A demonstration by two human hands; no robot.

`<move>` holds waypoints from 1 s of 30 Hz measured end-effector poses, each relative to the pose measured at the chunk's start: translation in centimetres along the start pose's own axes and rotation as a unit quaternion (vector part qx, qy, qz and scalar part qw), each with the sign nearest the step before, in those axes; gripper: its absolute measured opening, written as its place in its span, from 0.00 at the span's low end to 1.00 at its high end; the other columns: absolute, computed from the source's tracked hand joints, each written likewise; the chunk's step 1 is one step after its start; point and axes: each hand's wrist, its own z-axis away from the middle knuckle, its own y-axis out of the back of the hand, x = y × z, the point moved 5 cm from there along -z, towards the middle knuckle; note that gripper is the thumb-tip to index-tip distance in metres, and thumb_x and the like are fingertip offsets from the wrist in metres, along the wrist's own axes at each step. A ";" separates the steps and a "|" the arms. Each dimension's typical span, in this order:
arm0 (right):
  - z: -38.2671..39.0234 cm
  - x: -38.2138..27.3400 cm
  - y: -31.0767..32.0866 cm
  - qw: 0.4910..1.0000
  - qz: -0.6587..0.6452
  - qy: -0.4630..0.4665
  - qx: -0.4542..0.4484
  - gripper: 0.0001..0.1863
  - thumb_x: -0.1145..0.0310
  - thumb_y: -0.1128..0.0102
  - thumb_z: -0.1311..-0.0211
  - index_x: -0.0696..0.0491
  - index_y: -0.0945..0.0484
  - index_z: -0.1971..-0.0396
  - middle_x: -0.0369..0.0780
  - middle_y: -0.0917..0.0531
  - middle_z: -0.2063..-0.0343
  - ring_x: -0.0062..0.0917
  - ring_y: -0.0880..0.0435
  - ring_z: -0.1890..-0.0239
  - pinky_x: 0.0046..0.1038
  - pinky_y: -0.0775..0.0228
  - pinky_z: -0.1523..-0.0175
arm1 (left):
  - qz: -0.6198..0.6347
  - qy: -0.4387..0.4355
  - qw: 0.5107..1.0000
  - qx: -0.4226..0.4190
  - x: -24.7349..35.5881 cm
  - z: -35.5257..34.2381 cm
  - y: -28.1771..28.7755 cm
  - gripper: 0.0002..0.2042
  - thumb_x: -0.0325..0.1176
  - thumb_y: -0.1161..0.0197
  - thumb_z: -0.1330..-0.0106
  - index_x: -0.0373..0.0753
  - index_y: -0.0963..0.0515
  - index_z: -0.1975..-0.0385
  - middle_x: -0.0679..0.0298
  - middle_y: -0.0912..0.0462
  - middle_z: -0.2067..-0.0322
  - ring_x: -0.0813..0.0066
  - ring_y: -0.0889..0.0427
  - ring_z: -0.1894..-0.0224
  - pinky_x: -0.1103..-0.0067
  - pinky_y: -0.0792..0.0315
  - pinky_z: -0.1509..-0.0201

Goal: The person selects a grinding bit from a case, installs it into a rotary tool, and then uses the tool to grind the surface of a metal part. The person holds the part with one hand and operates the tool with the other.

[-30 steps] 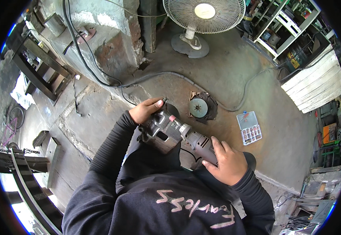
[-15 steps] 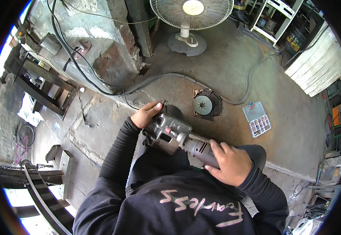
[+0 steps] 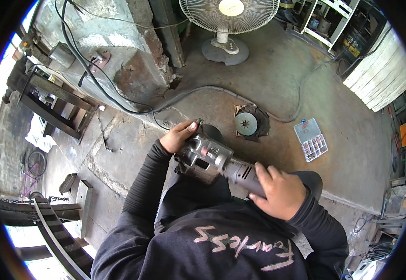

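"Head view, left to right: what does your left hand (image 3: 180, 138) have?"

"It grips the upper left end of a grey metal casting (image 3: 193, 158) over your lap, thumb on top; most of its fingers are hidden."

"And beside that?"

"A pink mounted tip (image 3: 204, 152) at the casting's face, fitted to your straight die grinder (image 3: 238, 170). Whether it touches or spins, I cannot tell."

"Farther right?"

"A round disc (image 3: 246, 124) lies on the floor ahead of you; then comes your right hand (image 3: 281, 192), fingers wrapped over the grinder's body. Past it sits a compartment box (image 3: 314, 147), lid raised."

"Which step are you on?"

"It looks like grinding the casting's surface. I'd judge your next move calls for a firm left hold, light right-hand pressure, and left fingers clear of the tip."
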 end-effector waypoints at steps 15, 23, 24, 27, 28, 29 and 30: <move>-1.6 4.2 -2.7 0.893 -0.434 -0.039 0.112 0.35 0.59 0.29 0.49 0.64 0.32 0.45 0.47 0.19 0.58 0.38 0.17 0.61 0.34 0.26 0.51 | 0.019 -0.049 0.995 0.087 -0.1 0.2 0.8 0.19 0.43 0.47 0.27 0.29 0.25 0.55 0.62 0.19 0.62 0.77 0.23 0.58 0.79 0.29 0.52; -6.6 5.5 -6.3 0.722 -0.689 -0.012 0.055 0.40 0.59 0.29 0.54 0.62 0.36 0.42 0.46 0.22 0.52 0.25 0.20 0.64 0.29 0.23 0.60 | -0.024 -0.020 0.951 0.306 -5.7 9.2 0.9 0.15 0.39 0.48 0.27 0.31 0.26 0.58 0.55 0.23 0.63 0.64 0.24 0.59 0.75 0.31 0.51; -7.3 5.2 -6.4 0.707 -0.704 0.006 0.066 0.41 0.59 0.29 0.54 0.62 0.36 0.42 0.47 0.23 0.51 0.25 0.20 0.64 0.30 0.22 0.60 | -0.096 0.002 0.948 0.303 -6.2 10.0 0.2 0.15 0.40 0.49 0.27 0.31 0.25 0.57 0.53 0.23 0.62 0.60 0.24 0.57 0.74 0.31 0.49; -8.9 4.4 -7.1 0.693 -0.719 0.007 0.048 0.42 0.59 0.29 0.55 0.61 0.37 0.41 0.47 0.24 0.49 0.27 0.20 0.64 0.32 0.20 0.62 | -0.155 -0.002 0.958 0.242 -6.8 11.5 -1.4 0.21 0.45 0.52 0.27 0.34 0.29 0.46 0.48 0.29 0.51 0.50 0.31 0.46 0.66 0.37 0.41; -9.2 4.3 -7.2 0.687 -0.726 0.004 0.042 0.42 0.59 0.29 0.55 0.61 0.37 0.41 0.47 0.24 0.50 0.27 0.20 0.63 0.32 0.20 0.62 | -0.174 -0.019 0.957 0.233 -6.6 11.4 -1.7 0.22 0.47 0.53 0.27 0.34 0.31 0.44 0.47 0.30 0.48 0.50 0.32 0.44 0.65 0.38 0.39; -9.2 4.0 -7.5 0.687 -0.726 -0.012 0.027 0.41 0.60 0.29 0.55 0.60 0.37 0.42 0.44 0.24 0.56 0.27 0.19 0.64 0.32 0.20 0.63 | -0.179 -0.030 0.964 0.194 -6.5 11.0 -2.2 0.25 0.47 0.54 0.26 0.32 0.35 0.41 0.47 0.35 0.44 0.48 0.35 0.41 0.62 0.41 0.37; -9.0 3.7 -7.7 0.693 -0.721 -0.014 0.016 0.40 0.60 0.29 0.55 0.60 0.36 0.43 0.44 0.24 0.58 0.28 0.19 0.65 0.32 0.20 0.63 | -0.177 -0.054 0.967 0.176 -6.1 10.4 -2.5 0.26 0.48 0.54 0.26 0.30 0.36 0.41 0.45 0.35 0.43 0.47 0.34 0.42 0.64 0.40 0.36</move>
